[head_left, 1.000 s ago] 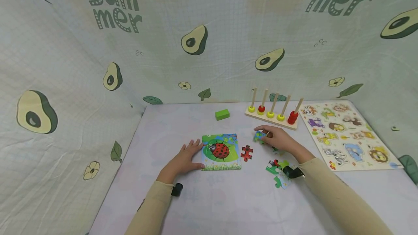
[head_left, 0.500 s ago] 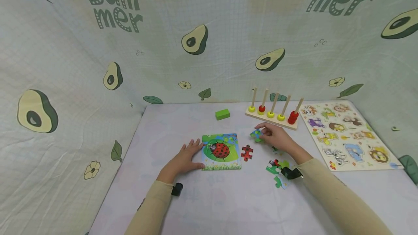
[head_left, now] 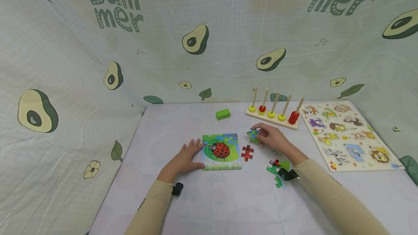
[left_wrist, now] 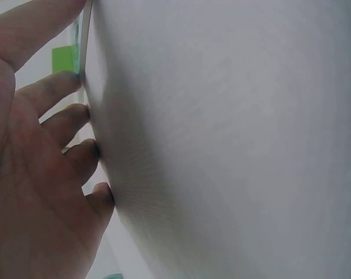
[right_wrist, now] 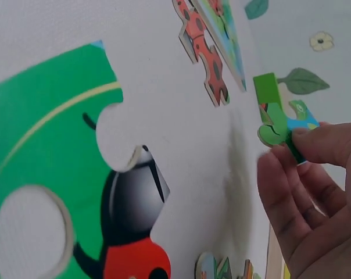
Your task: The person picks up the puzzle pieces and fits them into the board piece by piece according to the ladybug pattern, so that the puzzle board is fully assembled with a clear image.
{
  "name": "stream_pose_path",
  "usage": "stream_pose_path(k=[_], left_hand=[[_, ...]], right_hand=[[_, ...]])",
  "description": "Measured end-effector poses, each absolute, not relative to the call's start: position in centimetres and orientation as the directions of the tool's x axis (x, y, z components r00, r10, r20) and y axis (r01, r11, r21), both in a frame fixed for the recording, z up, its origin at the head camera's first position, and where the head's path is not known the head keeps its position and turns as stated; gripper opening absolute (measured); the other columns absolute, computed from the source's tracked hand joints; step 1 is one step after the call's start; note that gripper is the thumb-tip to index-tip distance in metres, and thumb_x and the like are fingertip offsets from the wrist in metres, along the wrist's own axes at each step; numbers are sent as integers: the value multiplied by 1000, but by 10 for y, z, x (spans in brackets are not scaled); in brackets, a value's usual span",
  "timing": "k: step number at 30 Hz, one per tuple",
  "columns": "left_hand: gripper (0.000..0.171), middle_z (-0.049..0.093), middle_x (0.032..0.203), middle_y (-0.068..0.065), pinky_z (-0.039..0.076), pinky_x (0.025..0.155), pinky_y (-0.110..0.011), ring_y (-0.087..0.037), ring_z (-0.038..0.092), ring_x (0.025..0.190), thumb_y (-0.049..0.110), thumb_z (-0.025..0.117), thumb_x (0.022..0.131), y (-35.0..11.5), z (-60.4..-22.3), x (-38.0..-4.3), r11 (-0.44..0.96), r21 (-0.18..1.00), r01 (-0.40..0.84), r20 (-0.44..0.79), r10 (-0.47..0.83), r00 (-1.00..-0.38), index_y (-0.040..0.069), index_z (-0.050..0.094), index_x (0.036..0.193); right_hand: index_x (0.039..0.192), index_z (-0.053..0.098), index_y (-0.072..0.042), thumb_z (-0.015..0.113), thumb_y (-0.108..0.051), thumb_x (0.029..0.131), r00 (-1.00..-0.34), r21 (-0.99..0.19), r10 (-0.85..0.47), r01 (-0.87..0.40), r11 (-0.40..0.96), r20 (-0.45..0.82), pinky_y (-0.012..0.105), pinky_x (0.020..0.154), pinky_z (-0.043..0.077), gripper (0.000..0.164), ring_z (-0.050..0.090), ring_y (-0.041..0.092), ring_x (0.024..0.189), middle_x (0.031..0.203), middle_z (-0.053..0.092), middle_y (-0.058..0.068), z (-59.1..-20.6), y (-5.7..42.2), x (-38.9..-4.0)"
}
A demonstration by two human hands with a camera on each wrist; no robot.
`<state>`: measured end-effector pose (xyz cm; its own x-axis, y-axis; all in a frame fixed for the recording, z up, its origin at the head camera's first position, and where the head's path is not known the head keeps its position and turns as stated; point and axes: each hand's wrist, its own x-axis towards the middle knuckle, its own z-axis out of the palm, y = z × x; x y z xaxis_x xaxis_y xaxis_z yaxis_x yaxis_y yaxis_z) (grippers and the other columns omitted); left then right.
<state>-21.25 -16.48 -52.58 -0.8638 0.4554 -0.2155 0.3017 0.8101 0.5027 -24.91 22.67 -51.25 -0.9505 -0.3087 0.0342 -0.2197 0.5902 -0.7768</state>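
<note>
A square ladybug picture board (head_left: 221, 151) lies mid-table. Against its left edge rests my left hand (head_left: 184, 159), fingers spread, with thumb and index at the board's side; the left wrist view shows the fingertips down on the cloth. My right hand (head_left: 269, 137) pinches a green and blue jigsaw piece (head_left: 252, 135) between thumb and fingers, above and right of the board. In the right wrist view the piece (right_wrist: 280, 131) shows a rounded green knob. A red spotted jigsaw piece (head_left: 247, 153) lies just right of the board. Several loose pieces (head_left: 272, 169) lie below my right wrist, partly hidden by it.
A green block (head_left: 223, 114) sits behind the board. At the back right stands a wooden peg stand (head_left: 272, 118) with red and yellow beads. A flat animal puzzle board (head_left: 351, 137) covers the right side of the table. A patterned cloth (head_left: 228, 64) hangs behind.
My right hand has moved a little to the left with the green and blue jigsaw piece. My left hand has stayed at the board's edge.
</note>
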Motion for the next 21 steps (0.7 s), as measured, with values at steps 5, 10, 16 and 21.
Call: stream_pose_path(k=[5, 10, 16, 21], left_hand=[[90, 20, 169, -4, 2, 127, -47, -27, 6, 157, 45, 79, 87, -165, -527, -213, 810, 502, 303, -217, 457, -863, 18, 35, 160], [90, 20, 169, -4, 2, 127, -47, -27, 6, 157, 45, 79, 87, -165, -528, -213, 812, 499, 303, -215, 455, -864, 18, 35, 160], [90, 20, 169, -4, 2, 127, -47, -27, 6, 157, 46, 79, 87, -165, -528, -212, 815, 497, 299, -218, 451, -865, 19, 35, 160], [90, 20, 169, -3, 2, 127, -47, -26, 6, 157, 46, 79, 86, -165, -527, -212, 811, 505, 295, -213, 448, -868, 20, 36, 160]], right_hand=[[127, 66, -20, 67, -11, 99, -953, -762, -299, -226, 606, 45, 32, 72, 52, 30, 57, 21, 84, 99, 63, 4, -514, 220, -249], [126, 66, -17, 67, -10, 98, -949, -770, -311, -243, 590, 61, 35, 76, 53, 29, 60, 20, 87, 103, 64, 6, -516, 213, -250], [126, 66, -14, 69, -7, 96, -945, -780, -322, -242, 578, 55, 35, 74, 53, 32, 63, 18, 82, 107, 62, 7, -517, 204, -252], [126, 67, -12, 70, -6, 94, -935, -791, -350, -250, 558, 49, 31, 70, 52, 32, 61, 17, 80, 104, 61, 7, -516, 195, -253]])
